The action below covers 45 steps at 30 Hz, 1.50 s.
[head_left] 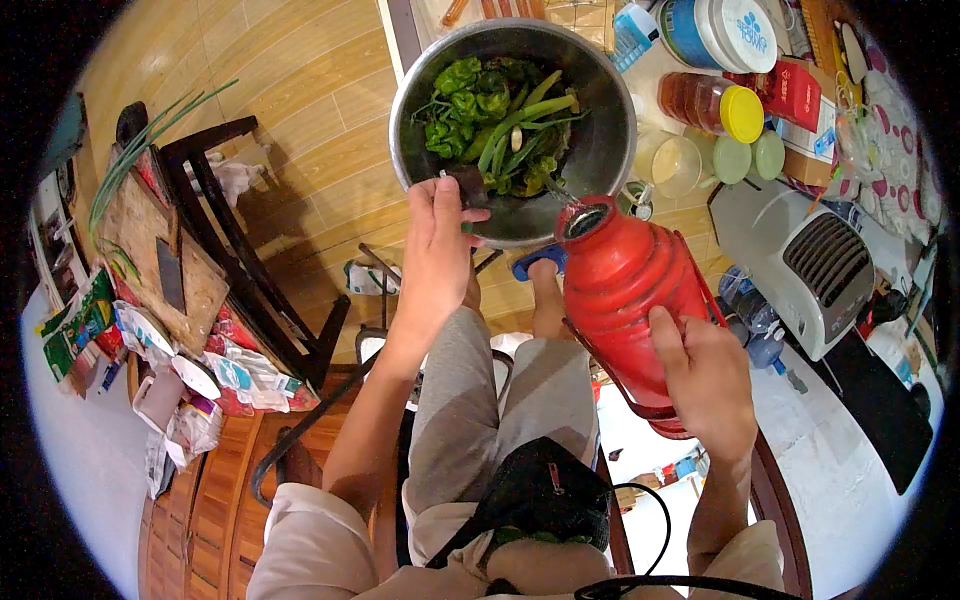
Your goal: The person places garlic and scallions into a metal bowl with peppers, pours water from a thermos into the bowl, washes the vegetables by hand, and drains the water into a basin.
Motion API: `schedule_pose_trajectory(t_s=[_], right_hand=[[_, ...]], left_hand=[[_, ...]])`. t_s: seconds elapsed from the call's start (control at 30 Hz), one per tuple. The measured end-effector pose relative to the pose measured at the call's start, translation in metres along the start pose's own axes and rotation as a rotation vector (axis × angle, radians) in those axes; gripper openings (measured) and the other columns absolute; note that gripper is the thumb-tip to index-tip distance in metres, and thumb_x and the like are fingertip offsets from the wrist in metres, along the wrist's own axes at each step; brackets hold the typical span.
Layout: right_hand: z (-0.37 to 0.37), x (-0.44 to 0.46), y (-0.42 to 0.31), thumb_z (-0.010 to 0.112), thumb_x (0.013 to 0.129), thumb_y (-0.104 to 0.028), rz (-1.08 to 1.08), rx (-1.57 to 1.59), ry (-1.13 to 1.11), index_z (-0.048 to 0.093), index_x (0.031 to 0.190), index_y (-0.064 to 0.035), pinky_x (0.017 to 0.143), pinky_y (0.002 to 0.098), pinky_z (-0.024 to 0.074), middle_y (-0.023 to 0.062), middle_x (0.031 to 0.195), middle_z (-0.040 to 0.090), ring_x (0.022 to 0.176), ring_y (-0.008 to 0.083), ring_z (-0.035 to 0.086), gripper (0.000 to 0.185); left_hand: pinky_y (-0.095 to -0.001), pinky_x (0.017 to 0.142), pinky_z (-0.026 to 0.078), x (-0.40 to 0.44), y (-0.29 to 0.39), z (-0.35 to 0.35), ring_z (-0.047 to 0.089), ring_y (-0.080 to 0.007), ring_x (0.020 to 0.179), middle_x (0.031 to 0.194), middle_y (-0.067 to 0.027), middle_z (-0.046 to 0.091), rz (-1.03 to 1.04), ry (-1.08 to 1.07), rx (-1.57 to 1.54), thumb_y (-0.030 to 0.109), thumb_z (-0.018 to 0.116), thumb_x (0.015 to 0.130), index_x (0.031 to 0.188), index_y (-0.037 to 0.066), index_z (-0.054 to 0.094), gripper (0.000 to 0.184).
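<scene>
A red thermos flask is tilted with its mouth toward a steel basin. My right hand grips the flask's side near its lower end. From the mouth a thin stream of clear water runs down into the basin. Green peppers and long green vegetables lie together inside it. At the basin's near left rim is my left hand, its fingers closed around a small dark brown piece whose kind I cannot make out.
On the right are a yellow-lidded jar, a white-lidded tub, green cups and a grey vented appliance. To the left, a cutting board carries a knife and spring onions, beside a dark stool frame.
</scene>
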State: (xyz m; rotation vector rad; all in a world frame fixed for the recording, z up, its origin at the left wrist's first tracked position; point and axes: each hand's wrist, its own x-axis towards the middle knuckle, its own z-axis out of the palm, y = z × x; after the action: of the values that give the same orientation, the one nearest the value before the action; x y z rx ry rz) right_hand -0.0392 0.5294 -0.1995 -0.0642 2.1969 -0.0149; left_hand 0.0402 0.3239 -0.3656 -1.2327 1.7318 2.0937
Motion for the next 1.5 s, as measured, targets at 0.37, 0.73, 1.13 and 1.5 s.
schedule_pose_trajectory(t_s=[0.37, 0.73, 1.13, 1.5], right_hand=[[-0.012, -0.007, -0.012, 0.048, 0.097, -0.04, 0.031, 0.077, 0.033, 0.063, 0.07, 0.002, 0.066, 0.0546, 0.0466, 0.0282, 0.066, 0.059, 0.068, 0.0458, 0.062, 0.052], [-0.026, -0.008, -0.027, 0.048, 0.098, -0.039, -0.012, 0.079, 0.091, 0.06, 0.068, 0.0024, 0.065, 0.0556, 0.0452, 0.0292, 0.065, 0.058, 0.068, 0.0473, 0.06, 0.053], [-0.041, -0.003, -0.067, 0.054, 0.096, -0.034, -0.127, -0.06, 0.137, 0.061, 0.065, 0.0016, 0.061, 0.0512, 0.0477, 0.0268, 0.064, 0.059, 0.064, 0.0447, 0.061, 0.048], [-0.051, 0.008, -0.082, 0.054, 0.097, -0.036, -0.017, -0.003, 0.17, 0.058, 0.073, 0.007, 0.061, 0.0409, 0.039, 0.0208, 0.061, 0.05, 0.058, 0.0326, 0.048, 0.049]], left_hand=[[-0.0305, 0.07, 0.051, 0.001, -0.001, 0.003, 0.066, -0.0207, 0.087, 0.111, -0.0145, 0.058, -0.069, -0.056, -0.092, 0.04, 0.034, 0.106, 0.121, -0.002, 0.043, 0.046], [-0.031, 0.071, 0.051, 0.003, 0.001, 0.0, 0.067, -0.0218, 0.089, 0.11, -0.0142, 0.058, -0.081, -0.038, -0.078, 0.041, 0.032, 0.106, 0.119, -0.001, 0.043, 0.046], [-0.0301, 0.071, 0.048, 0.0, -0.004, -0.012, 0.065, -0.0198, 0.086, 0.106, -0.0132, 0.059, -0.048, 0.046, -0.286, 0.04, 0.03, 0.106, 0.115, 0.001, 0.043, 0.042], [-0.029, 0.072, 0.047, -0.002, 0.012, -0.025, 0.064, -0.0183, 0.084, 0.106, -0.0136, 0.063, -0.004, 0.11, -0.331, 0.036, 0.031, 0.105, 0.11, 0.002, 0.044, 0.037]])
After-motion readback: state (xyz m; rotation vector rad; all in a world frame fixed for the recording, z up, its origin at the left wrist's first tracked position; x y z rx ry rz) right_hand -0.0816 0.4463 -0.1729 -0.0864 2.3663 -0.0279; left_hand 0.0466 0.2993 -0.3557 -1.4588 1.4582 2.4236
